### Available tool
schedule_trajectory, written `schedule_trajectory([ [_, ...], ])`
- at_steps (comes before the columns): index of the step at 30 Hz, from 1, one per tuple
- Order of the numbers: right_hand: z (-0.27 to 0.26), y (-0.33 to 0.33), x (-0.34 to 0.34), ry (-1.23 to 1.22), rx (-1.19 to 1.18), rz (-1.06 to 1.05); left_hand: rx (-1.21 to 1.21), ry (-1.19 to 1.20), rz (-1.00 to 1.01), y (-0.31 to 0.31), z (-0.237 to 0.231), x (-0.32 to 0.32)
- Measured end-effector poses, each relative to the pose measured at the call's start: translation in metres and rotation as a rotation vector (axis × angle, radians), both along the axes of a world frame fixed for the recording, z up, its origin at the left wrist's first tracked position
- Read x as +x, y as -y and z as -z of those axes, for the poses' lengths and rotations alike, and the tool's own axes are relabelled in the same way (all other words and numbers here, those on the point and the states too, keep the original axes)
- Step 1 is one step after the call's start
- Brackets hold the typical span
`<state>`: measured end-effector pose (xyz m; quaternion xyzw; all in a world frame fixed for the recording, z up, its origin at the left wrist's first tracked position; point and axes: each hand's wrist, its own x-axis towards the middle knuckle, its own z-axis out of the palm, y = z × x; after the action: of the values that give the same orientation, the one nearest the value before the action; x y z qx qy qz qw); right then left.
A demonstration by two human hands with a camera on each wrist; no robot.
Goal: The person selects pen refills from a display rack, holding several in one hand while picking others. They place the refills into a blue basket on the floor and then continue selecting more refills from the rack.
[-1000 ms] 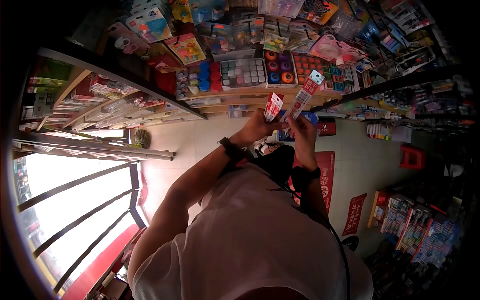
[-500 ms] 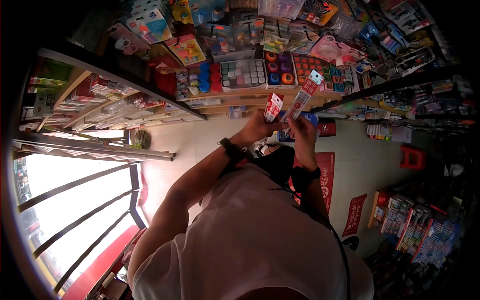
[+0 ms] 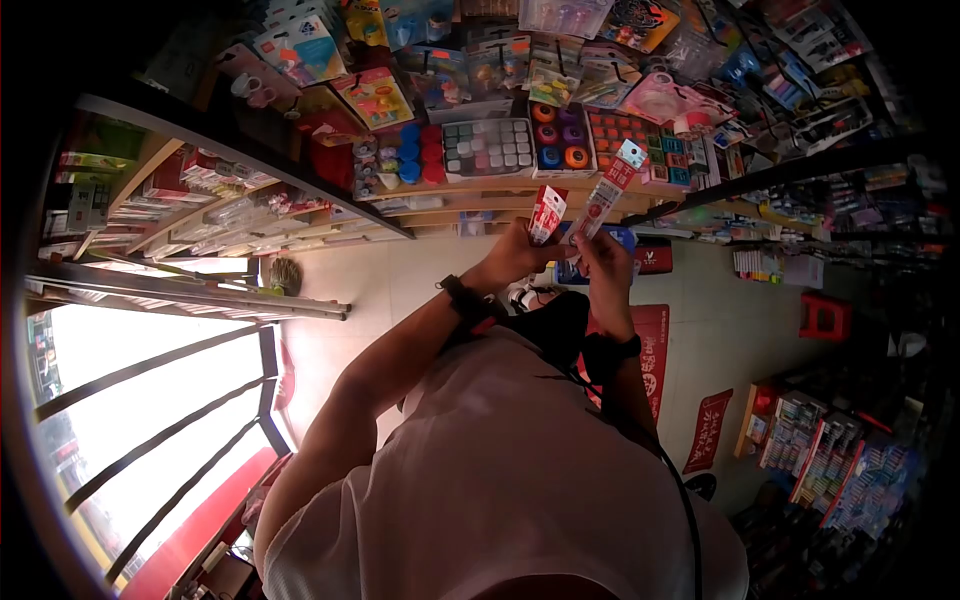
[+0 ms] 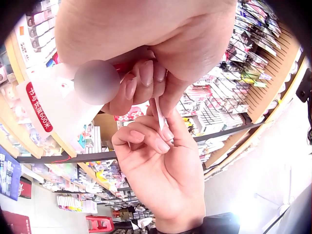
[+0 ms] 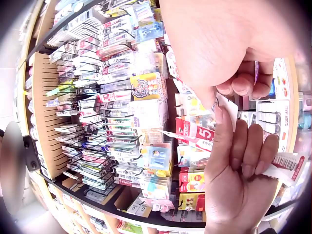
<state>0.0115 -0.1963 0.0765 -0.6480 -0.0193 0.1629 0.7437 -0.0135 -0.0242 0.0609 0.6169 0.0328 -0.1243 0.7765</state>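
Observation:
In the head view the left hand [image 3: 508, 258] grips a small red-and-white packet [image 3: 547, 216], its fingers curled round the lower part. Beside it, the right hand [image 3: 607, 272] pinches the lower end of a long narrow red-and-clear package [image 3: 608, 188], which slants up to the right. The fingertips of both hands meet at that lower end. The left wrist view has the left hand [image 4: 146, 39] above and the right hand [image 4: 163, 170] below, fingers bent. In the right wrist view the packet [image 5: 197, 136] shows red with a "5", and a white corner sits between the hands.
Shelves with hanging blister packs [image 3: 370, 97] and boxes of small round items [image 3: 487, 148] stand just beyond the hands. A red stool [image 3: 825, 315] is on the floor at the right, with red mats [image 3: 652, 350] nearer. A ladder-like frame [image 3: 200, 300] lies left.

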Motion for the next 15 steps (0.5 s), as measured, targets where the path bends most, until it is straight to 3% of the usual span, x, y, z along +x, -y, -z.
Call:
schedule_trajectory([
  [15,0.0051,0.0024,0.0002,0.015,0.039,0.021,-0.026,-0.024,0.019,-0.0015,0.0017,0.001],
])
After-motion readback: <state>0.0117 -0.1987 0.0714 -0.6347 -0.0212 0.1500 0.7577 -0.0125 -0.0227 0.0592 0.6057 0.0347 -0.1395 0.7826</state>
